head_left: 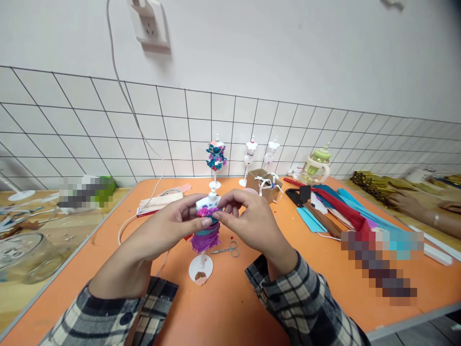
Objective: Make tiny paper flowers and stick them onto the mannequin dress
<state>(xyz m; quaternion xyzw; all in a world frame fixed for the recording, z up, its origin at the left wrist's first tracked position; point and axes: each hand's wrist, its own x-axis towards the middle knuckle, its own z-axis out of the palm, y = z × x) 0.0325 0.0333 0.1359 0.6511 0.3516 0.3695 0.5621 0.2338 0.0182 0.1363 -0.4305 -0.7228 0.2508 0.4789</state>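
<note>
A small mannequin (205, 239) in a ragged purple skirt stands almost upright at the centre of the clock, its long axis running from a neck near twelve to a round white base (193, 269) at six, the neck leaning slightly toward one. It lies right between the two hands, both touching its chest, so neither is nearer. The left hand (173, 220) comes in from nine o'clock and holds the chest, thumb across the front and fingers toward the back. The right hand (248, 217) comes in from three, its thumb tip against the pink trim (206, 212), the gap to its curled fingers narrow; I cannot tell whether it pinches anything. On the orange table (230, 312), scissors (228, 250) lie near at four o'clock. Beyond, a flower-covered mannequin (216, 156) stands at twelve, two plain white mannequins (250, 154) at one, and a brown box (256, 181) at two, with a jug (317, 166) farther out. Well apart toward three are coloured strips (355, 216) and, past them, a co-worker's hand (408, 200).
</note>
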